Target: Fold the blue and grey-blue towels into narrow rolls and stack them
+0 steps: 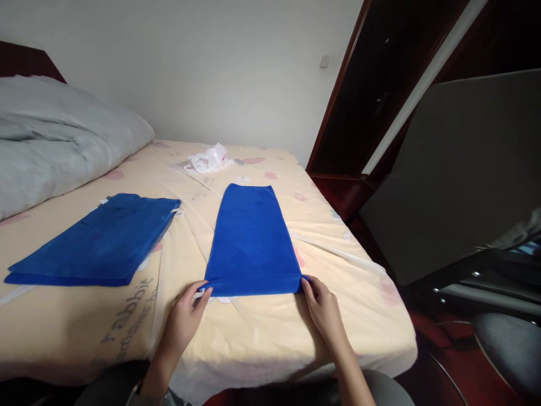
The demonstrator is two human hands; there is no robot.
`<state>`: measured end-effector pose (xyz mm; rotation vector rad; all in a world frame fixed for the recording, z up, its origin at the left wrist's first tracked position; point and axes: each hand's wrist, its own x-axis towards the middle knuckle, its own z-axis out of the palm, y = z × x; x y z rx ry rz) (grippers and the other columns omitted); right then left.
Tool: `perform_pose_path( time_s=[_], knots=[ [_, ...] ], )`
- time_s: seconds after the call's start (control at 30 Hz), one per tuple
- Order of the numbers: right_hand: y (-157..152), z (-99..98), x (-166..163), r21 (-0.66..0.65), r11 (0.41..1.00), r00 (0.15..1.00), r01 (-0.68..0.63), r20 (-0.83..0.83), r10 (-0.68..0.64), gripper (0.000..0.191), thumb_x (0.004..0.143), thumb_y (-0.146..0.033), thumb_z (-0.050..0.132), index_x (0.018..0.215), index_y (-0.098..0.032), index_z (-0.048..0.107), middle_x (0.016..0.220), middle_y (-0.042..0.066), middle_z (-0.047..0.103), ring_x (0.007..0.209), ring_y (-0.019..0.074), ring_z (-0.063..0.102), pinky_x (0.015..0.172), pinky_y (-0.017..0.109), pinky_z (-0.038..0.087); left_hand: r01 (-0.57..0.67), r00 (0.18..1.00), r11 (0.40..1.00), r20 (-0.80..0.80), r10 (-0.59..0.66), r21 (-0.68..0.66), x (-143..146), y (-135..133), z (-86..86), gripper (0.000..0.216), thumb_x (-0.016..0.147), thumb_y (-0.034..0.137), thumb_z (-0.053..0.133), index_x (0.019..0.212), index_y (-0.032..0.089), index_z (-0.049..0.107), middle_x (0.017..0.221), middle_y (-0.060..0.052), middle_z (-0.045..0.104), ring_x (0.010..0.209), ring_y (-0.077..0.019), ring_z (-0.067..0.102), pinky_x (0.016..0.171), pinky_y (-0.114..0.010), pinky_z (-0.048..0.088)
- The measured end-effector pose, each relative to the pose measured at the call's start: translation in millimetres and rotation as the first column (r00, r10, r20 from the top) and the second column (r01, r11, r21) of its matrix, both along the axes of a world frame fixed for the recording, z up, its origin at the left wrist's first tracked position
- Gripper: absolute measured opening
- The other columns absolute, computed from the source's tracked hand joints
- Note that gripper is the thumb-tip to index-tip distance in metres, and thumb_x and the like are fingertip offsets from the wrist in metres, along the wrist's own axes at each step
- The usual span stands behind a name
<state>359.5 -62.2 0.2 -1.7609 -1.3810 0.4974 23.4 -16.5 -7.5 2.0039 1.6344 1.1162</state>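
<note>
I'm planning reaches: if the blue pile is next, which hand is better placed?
Probably the left hand: it pinches the cloth at its near left corner, on the side toward the pile. The right hand pinches the near right corner, farther off.

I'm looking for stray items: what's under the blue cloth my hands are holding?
The blue cloth lies over the patterned bedsheet; a pale print peeks out at the cloth's near edge. Anything else beneath is covered and cannot be seen.
</note>
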Motion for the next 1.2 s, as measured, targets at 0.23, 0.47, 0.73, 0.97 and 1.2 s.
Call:
perform_pose_path(
  time_s=[0.23,0.47,0.73,0.97,1.2],
  knots=[
    [-6.2,-1.9,8.0,0.047,0.994,0.994,-0.094,-0.054,0.096,0.037,0.101,-0.047,0.041,0.115,-0.023,0.065,0.117,0.008,0.071,0.110,0.0275,0.066,0.092,0.038,0.052,0.005,0.996,0.999,0.088,-0.009,0.040,-3.8,-1.9,-0.7,0.031,0.094,0.045,0.054,0.102,0.019,0.068,0.098,-0.007,0.075,0.086,-0.0207,0.073,0.074,-0.027,0.060],
    [-23.2,9.0,23.7,0.087,0.983,0.979,-0.160,-0.113,0.169,0.037,0.100,-0.048,0.045,0.114,-0.021,0.065,0.119,0.009,0.069,0.110,0.0257,0.065,0.091,0.032,0.054,0.087,0.996,0.988,0.002,-0.088,0.126,-16.2,-8.7,13.7,0.026,0.094,0.041,0.054,0.102,0.022,0.069,0.098,-0.006,0.072,0.094,-0.0211,0.069,0.084,-0.030,0.058],
    [-21.4,10.5,24.0,0.027,0.981,0.977,-0.190,-0.090,0.192,0.040,0.100,-0.051,0.043,0.119,-0.023,0.066,0.115,0.008,0.071,0.102,0.0255,0.067,0.086,0.032,0.054,0.120,0.993,0.990,-0.013,-0.119,0.069,-21.0,-7.0,12.8,0.027,0.092,0.043,0.054,0.098,0.022,0.070,0.090,-0.004,0.076,0.081,-0.0199,0.073,0.074,-0.025,0.059],
    [-24.5,12.4,24.9,-0.092,0.958,0.958,-0.270,-0.121,0.259,0.040,0.100,-0.051,0.045,0.119,-0.024,0.067,0.112,0.007,0.073,0.103,0.0268,0.068,0.086,0.033,0.053,0.072,0.993,0.987,-0.079,-0.084,-0.145,-23.0,-14.1,21.5,0.032,0.088,0.052,0.058,0.086,0.023,0.070,0.056,0.004,0.062,0.048,-0.0138,0.060,0.047,-0.019,0.048],
    [-22.2,9.1,23.6,-0.223,0.948,0.972,-0.226,-0.110,0.206,0.039,0.096,-0.054,0.048,0.111,-0.024,0.066,0.085,0.004,0.075,0.080,0.0263,0.071,0.072,0.033,0.052,0.074,0.959,0.980,-0.258,-0.121,-0.183,-17.8,-11.3,15.9,0.028,0.092,0.048,0.053,0.081,0.025,0.064,0.059,0.004,0.063,0.052,-0.0138,0.061,0.048,-0.019,0.041]
  ],
)
